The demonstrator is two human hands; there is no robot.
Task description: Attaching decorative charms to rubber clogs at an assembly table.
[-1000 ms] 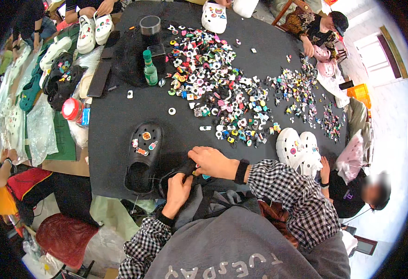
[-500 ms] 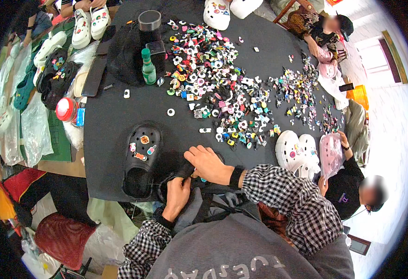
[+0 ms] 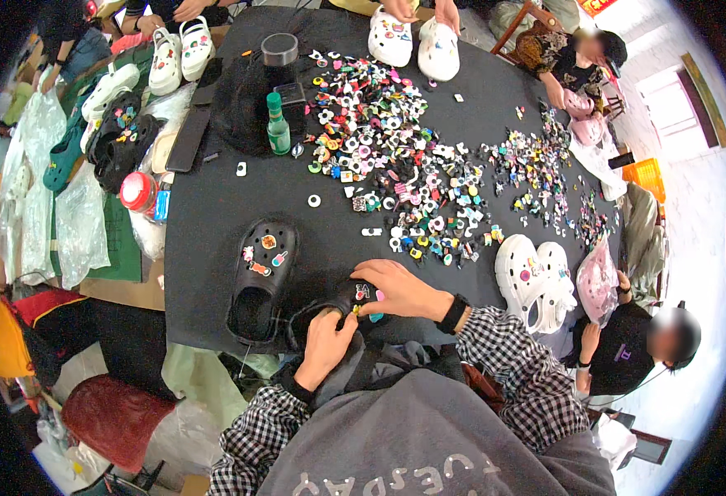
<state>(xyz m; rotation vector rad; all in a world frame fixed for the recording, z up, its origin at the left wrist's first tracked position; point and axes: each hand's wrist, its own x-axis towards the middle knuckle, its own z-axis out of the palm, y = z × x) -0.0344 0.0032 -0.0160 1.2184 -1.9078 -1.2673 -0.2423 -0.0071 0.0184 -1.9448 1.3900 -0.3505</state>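
Observation:
Close to my body, a black clog is held between both my hands, tilted and partly covered by them. My left hand grips it at its foot opening, fingers reaching inside. My right hand wraps over the toe end, its thumb by a small yellow charm at my left fingertips. Other charms on this clog show near the right thumb, among them a black-and-white charm. To the left lies a second black clog, sole down, bearing several charms on its upper.
Loose charms spread in heaps over the black table. A green-capped bottle, a phone and a red-lidded jar stand or lie left. White clogs sit right, near a co-worker holding a bagged pink shoe.
My right hand has opened its hold over the clog slightly and shifted right, uncovering charms on its upper. Across the table, another person's hands now touch the white clogs. The view has shifted a little.

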